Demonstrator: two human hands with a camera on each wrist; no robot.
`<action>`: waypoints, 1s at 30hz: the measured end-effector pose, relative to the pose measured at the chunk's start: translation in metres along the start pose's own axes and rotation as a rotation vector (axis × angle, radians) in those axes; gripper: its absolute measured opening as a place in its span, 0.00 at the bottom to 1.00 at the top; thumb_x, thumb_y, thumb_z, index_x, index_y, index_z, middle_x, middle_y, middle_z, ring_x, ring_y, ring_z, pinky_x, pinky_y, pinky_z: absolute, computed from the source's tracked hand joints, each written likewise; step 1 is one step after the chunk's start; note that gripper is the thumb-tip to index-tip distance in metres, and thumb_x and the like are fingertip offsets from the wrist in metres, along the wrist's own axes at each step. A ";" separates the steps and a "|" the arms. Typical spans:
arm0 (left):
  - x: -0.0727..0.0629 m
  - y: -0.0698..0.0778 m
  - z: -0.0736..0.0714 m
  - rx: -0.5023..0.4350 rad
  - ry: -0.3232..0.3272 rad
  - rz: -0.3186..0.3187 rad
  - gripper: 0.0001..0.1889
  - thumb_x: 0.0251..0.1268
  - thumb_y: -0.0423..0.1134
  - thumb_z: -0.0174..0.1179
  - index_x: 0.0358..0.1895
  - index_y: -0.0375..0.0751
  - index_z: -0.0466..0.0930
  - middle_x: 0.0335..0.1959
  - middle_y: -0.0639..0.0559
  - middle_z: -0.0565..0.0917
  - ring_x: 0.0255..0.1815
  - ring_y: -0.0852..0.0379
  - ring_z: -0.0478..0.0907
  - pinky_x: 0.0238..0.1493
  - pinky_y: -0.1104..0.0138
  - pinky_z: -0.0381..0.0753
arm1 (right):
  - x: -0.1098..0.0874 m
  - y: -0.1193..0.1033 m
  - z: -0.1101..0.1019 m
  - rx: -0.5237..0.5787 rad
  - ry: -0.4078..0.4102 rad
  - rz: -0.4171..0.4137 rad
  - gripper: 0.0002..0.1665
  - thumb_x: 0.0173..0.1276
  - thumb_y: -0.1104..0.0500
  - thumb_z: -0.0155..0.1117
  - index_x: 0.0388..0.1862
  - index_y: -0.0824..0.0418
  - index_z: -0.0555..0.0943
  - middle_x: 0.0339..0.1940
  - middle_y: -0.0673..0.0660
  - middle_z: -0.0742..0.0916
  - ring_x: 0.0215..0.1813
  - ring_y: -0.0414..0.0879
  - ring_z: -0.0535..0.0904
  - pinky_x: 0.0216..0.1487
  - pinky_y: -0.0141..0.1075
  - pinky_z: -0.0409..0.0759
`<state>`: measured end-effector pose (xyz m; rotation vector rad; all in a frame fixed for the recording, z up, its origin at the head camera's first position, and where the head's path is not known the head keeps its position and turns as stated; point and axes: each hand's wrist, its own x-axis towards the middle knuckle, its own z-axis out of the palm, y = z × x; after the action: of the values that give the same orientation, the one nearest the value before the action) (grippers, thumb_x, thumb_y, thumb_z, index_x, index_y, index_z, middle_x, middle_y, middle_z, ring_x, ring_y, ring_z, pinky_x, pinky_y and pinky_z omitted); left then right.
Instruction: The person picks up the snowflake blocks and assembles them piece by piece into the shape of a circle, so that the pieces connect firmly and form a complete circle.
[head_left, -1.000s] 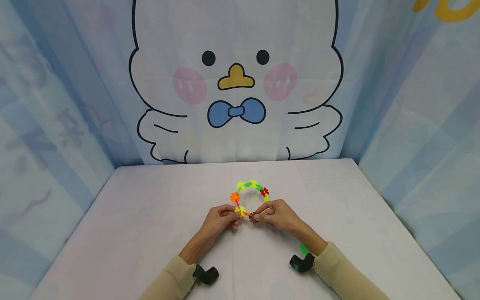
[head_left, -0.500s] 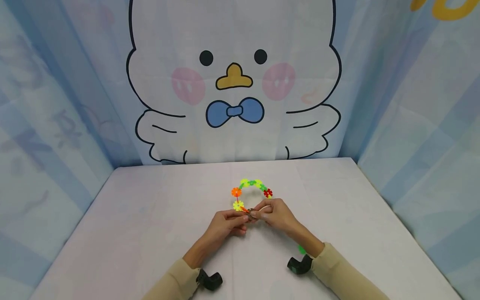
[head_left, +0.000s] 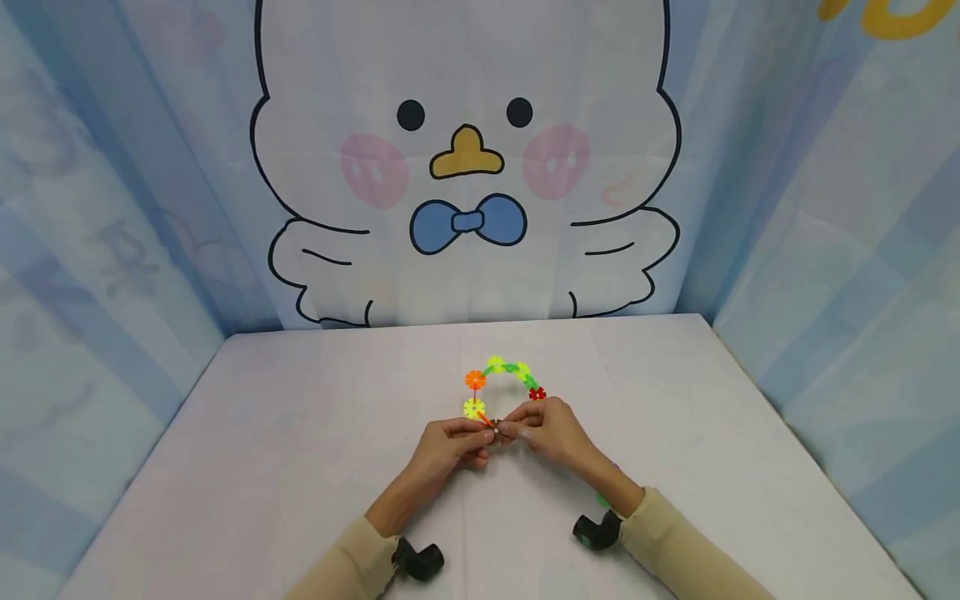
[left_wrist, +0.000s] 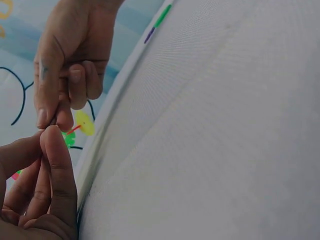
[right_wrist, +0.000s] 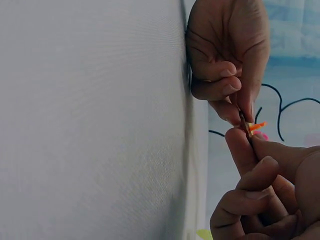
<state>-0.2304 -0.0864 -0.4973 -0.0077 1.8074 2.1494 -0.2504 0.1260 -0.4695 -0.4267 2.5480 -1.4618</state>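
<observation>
Over the middle of the table, in the head view, my left hand (head_left: 447, 446) and right hand (head_left: 553, 432) meet at their fingertips. Between them is a small brown snowflake disc (head_left: 496, 432), pinched by thumb and finger from both sides. It appears edge-on as a thin dark disc (right_wrist: 245, 125) in the right wrist view. An orange disc (head_left: 484, 418), also edge-on, leads from it to a yellow disc (head_left: 473, 408). From there an arc of linked discs runs through orange (head_left: 476, 380), yellow and green to a red disc (head_left: 537, 393). My right fingers hide the arc's right end.
Beside my right forearm lies a green piece (head_left: 602, 501), mostly covered by the arm. The left wrist view shows a green piece (left_wrist: 162, 16) and a purple piece (left_wrist: 149, 35) on the white table (head_left: 300, 467). A printed curtain (head_left: 472, 275) stands behind.
My left hand has moved from the yellow disc rightward to the brown disc, which it now pinches with the right hand. The arc of discs has turned slightly clockwise.
</observation>
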 end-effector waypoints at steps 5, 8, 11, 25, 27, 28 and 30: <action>0.002 -0.001 0.001 0.020 0.001 0.000 0.14 0.70 0.31 0.69 0.52 0.23 0.84 0.29 0.53 0.90 0.26 0.64 0.85 0.33 0.71 0.88 | -0.001 0.002 -0.009 -0.049 -0.047 -0.004 0.07 0.71 0.56 0.74 0.43 0.57 0.93 0.32 0.54 0.95 0.27 0.39 0.77 0.27 0.28 0.74; 0.002 0.000 0.002 0.023 -0.003 -0.004 0.14 0.70 0.31 0.70 0.52 0.24 0.85 0.31 0.50 0.91 0.25 0.64 0.85 0.32 0.72 0.88 | -0.004 0.005 -0.018 -0.083 -0.069 -0.020 0.07 0.71 0.57 0.74 0.43 0.58 0.92 0.34 0.54 0.94 0.31 0.41 0.82 0.30 0.29 0.79; 0.002 0.001 0.002 0.031 -0.004 -0.008 0.14 0.69 0.32 0.70 0.52 0.24 0.85 0.33 0.49 0.92 0.25 0.64 0.84 0.32 0.72 0.88 | -0.009 0.010 -0.032 -0.136 -0.091 -0.034 0.08 0.71 0.57 0.74 0.44 0.59 0.92 0.36 0.53 0.94 0.35 0.42 0.84 0.33 0.30 0.82; 0.000 0.001 -0.002 0.055 -0.012 -0.010 0.14 0.70 0.32 0.70 0.51 0.24 0.84 0.35 0.46 0.93 0.26 0.64 0.84 0.32 0.72 0.87 | -0.043 0.025 -0.103 -0.398 -0.238 -0.001 0.09 0.66 0.56 0.78 0.42 0.57 0.91 0.35 0.46 0.90 0.34 0.40 0.77 0.35 0.29 0.78; 0.001 0.000 -0.003 0.055 -0.015 -0.009 0.14 0.70 0.32 0.70 0.51 0.25 0.84 0.36 0.46 0.93 0.26 0.64 0.84 0.32 0.72 0.87 | -0.047 0.026 -0.107 -0.399 -0.248 0.025 0.10 0.64 0.57 0.80 0.42 0.57 0.91 0.34 0.47 0.88 0.35 0.41 0.77 0.35 0.29 0.77; 0.001 0.000 -0.003 0.054 -0.017 -0.010 0.13 0.70 0.32 0.70 0.51 0.25 0.84 0.36 0.46 0.93 0.26 0.64 0.84 0.32 0.72 0.87 | -0.049 0.025 -0.108 -0.400 -0.252 0.041 0.10 0.63 0.57 0.81 0.42 0.56 0.91 0.33 0.47 0.87 0.35 0.42 0.76 0.35 0.29 0.77; 0.002 -0.001 -0.003 0.060 -0.020 -0.006 0.13 0.70 0.32 0.70 0.50 0.25 0.84 0.36 0.46 0.93 0.25 0.64 0.84 0.32 0.72 0.88 | -0.053 0.025 -0.111 -0.399 -0.260 0.070 0.10 0.62 0.58 0.81 0.41 0.56 0.91 0.33 0.47 0.87 0.36 0.43 0.76 0.34 0.30 0.76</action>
<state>-0.2329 -0.0889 -0.4992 0.0225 1.8573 2.0835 -0.2367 0.2454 -0.4351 -0.5359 2.5989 -0.8073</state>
